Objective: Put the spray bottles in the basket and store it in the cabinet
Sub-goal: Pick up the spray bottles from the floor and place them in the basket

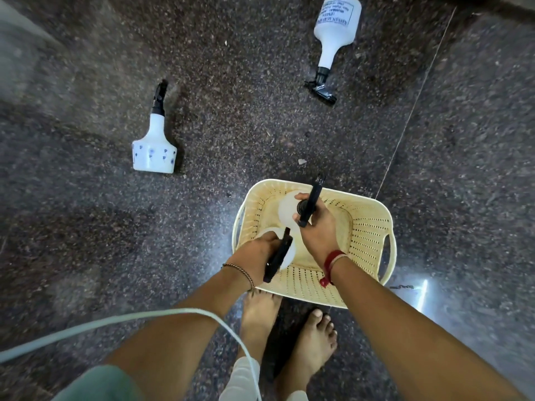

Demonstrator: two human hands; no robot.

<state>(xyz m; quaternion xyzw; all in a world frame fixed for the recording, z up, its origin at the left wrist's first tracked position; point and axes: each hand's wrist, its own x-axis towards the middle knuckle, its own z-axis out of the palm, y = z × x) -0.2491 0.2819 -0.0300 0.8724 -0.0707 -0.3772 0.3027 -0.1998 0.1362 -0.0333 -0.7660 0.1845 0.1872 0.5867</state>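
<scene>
A cream perforated basket (367, 227) stands on the dark speckled floor in front of my feet. My left hand (257, 250) grips the black trigger head of a white spray bottle (289, 253) inside the basket's near left corner. My right hand (318, 227) grips the black head of a second white spray bottle (286, 209) just behind it, also inside the basket. Two more bottles lie on the floor: a white one with blue flower prints (155, 149) at the left, and a larger labelled white one (337, 30) at the far right.
My bare feet (289, 337) stand just behind the basket. A pale cable (115, 321) hangs across my left forearm. A floor joint line (414, 105) runs diagonally at the right. No cabinet is in view.
</scene>
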